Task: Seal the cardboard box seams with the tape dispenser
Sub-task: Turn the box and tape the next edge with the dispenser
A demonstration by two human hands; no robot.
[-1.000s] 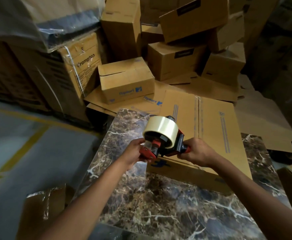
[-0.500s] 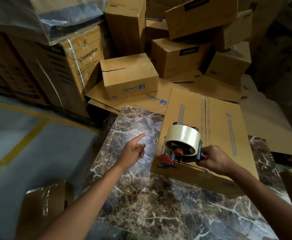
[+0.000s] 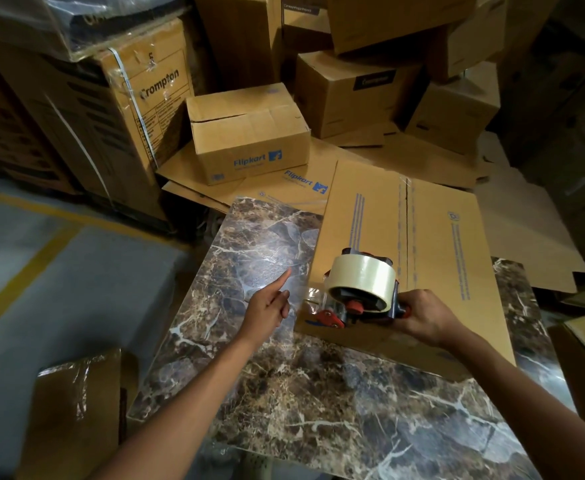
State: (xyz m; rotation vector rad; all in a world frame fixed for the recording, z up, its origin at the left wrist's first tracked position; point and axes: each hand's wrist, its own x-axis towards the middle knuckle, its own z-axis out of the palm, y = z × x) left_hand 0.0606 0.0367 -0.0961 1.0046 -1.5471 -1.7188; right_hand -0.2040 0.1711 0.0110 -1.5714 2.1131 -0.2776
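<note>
Nearest on marble table (image 3: 319, 403): left hand (image 3: 267, 308) empty, forefinger extended, others curled. Right hand (image 3: 426, 317) clenched round tape dispenser (image 3: 357, 292) over near edge of cardboard box (image 3: 433, 237) lying on table. Beyond table, piled cartons (image 3: 249, 133).

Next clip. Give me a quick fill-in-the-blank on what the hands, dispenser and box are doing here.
1. The tape dispenser is held by the ____ hand alone.
2. The left hand holds nothing and extends its ____ finger over the marble table.
3. The cardboard box lies ____ on the table, its centre seam facing up.
4. The blue brand name on the small box behind reads ____.

Missing words: right; index; flat; Flipkart
</note>
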